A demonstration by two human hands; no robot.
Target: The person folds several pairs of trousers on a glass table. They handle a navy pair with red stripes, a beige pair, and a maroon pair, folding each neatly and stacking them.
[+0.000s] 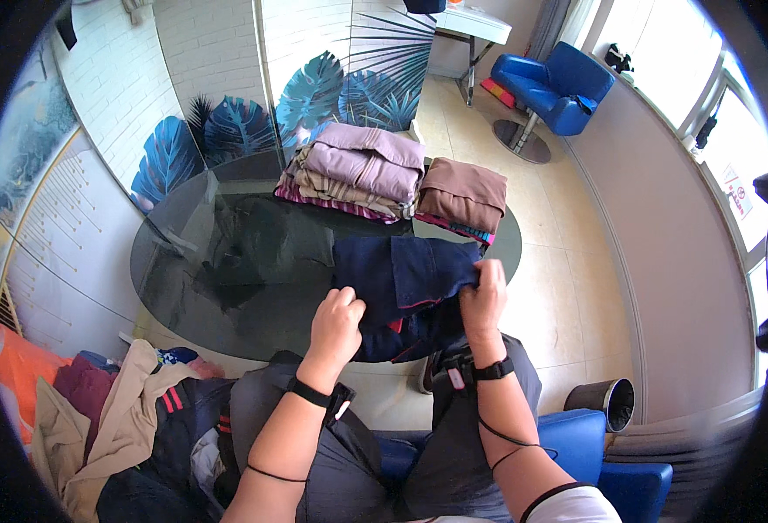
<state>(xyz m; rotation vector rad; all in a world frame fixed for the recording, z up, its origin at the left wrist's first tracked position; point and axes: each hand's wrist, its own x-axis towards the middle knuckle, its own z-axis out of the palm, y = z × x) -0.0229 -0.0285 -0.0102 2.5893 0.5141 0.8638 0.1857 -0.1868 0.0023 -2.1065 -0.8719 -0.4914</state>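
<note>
A dark navy garment (416, 268) with red trim lies partly folded at the near right side of an oval glass table (279, 307). My left hand (338, 323) is closed on its left edge, with the fingertips hidden. At the garment's right edge my right hand (484, 297) pinches the cloth. Just beyond it rises a stack of folded clothes, topped by a lilac jacket (364, 160) over a plaid piece (344, 189). Beside that stack sits a folded brown garment (465, 193) on top of brightly coloured cloth.
A heap of loose clothes (115, 405) lies at my left, with an orange piece (17, 372) at its far side. To my right stands a dark waste bin (599, 402). A blue swivel chair (554, 88) is by the window, and leaf-printed panels (240, 124) line the table's far side.
</note>
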